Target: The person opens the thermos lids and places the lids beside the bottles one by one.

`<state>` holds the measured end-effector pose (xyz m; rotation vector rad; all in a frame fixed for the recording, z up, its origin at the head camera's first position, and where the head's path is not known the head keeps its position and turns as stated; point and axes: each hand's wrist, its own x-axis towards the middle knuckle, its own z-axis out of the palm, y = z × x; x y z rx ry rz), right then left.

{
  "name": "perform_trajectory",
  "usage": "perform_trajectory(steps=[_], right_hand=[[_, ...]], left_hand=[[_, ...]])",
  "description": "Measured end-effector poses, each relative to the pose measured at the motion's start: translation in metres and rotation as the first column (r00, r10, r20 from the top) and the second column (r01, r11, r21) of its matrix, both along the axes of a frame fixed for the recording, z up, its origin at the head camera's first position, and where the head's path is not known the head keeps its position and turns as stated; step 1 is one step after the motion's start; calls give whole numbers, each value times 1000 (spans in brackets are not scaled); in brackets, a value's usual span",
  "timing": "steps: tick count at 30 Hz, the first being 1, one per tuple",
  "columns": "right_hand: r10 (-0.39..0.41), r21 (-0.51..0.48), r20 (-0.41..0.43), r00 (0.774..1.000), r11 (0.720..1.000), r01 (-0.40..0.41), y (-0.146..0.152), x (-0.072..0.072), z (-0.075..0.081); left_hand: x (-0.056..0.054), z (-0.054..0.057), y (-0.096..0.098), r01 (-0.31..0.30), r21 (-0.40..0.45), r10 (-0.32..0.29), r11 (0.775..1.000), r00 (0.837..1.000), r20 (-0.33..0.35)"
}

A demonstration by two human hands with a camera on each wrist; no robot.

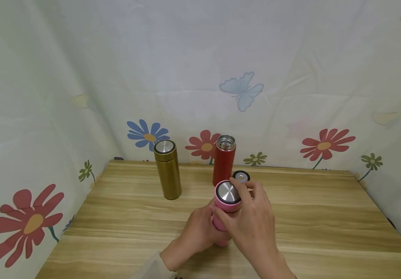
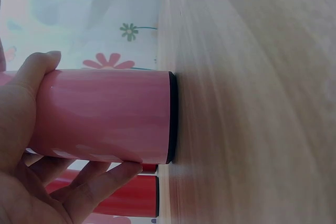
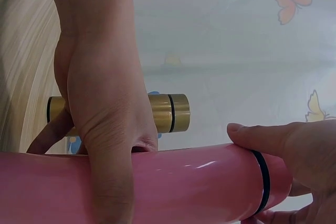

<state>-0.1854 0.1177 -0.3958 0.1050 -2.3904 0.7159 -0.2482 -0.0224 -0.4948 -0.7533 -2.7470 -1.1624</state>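
Observation:
A pink thermos (image 1: 220, 224) stands upright at the front, its black-rimmed base (image 2: 173, 119) right at the tabletop in the left wrist view. My left hand (image 1: 198, 228) grips its body from the left side, thumb on one side and fingers round the other. My right hand (image 1: 254, 223) holds the pink lid (image 1: 228, 192), which has a steel disc on top, between thumb and fingers. In the right wrist view, a black ring (image 3: 263, 182) marks the seam below the lid. Just behind stands a red thermos (image 1: 223, 164) with its steel mouth uncovered.
A loose lid (image 1: 241, 176) with a black rim lies beside the red thermos, partly behind my right hand. Further left a gold thermos (image 1: 168, 174) stands with its lid on. Around the wooden table (image 1: 123, 213) hangs a flower-patterned cloth (image 1: 186, 69).

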Motion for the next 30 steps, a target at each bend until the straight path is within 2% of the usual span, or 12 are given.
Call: perform_trajectory(steps=[13, 22, 30], right_hand=[[42, -17, -23, 999, 999, -42, 2, -1, 0], [131, -52, 36, 991, 990, -129, 8, -3, 4], [215, -81, 63, 975, 974, -209, 15, -4, 5]], left_hand=[[-1, 0, 1, 3, -6, -3, 1000, 1000, 1], [-2, 1, 1, 15, 7, -15, 1000, 1000, 17], [-4, 0, 0, 30, 4, -30, 1000, 998, 64]])
